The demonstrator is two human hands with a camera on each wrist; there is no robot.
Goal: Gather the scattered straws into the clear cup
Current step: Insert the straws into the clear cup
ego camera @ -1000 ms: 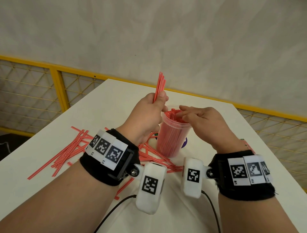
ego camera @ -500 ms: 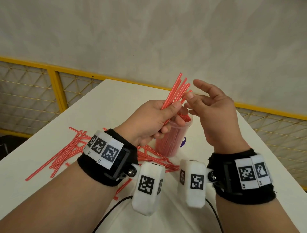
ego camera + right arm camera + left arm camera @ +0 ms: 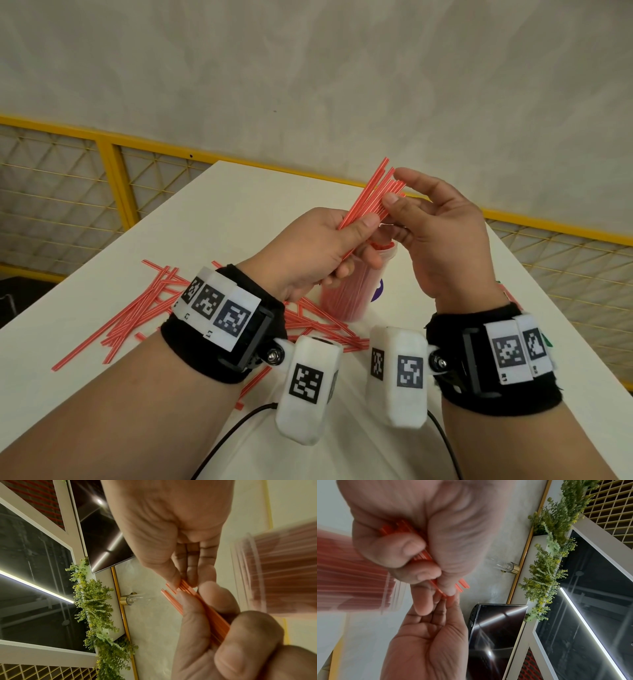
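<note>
My left hand (image 3: 356,240) grips a bundle of red straws (image 3: 371,198) by its lower part; the bundle leans up and to the right above the clear cup (image 3: 346,294). The cup stands on the white table (image 3: 212,219), packed with red straws, and is partly hidden behind my left hand. My right hand (image 3: 397,195) pinches the bundle's upper ends between thumb and fingers. In the right wrist view the thumb presses the straw ends (image 3: 181,586); the cup (image 3: 283,574) is blurred. More scattered straws (image 3: 137,311) lie on the table at left and under my left wrist.
A purple object (image 3: 377,289) shows just right of the cup. Black cables (image 3: 236,428) run over the table's near part. A yellow railing with mesh (image 3: 113,178) surrounds the table beyond its left and far edges.
The bundle was upright over the cup and now leans right, slightly higher. My right hand left the cup's rim, rose, and closed thumb and fingers on the straw tips.
</note>
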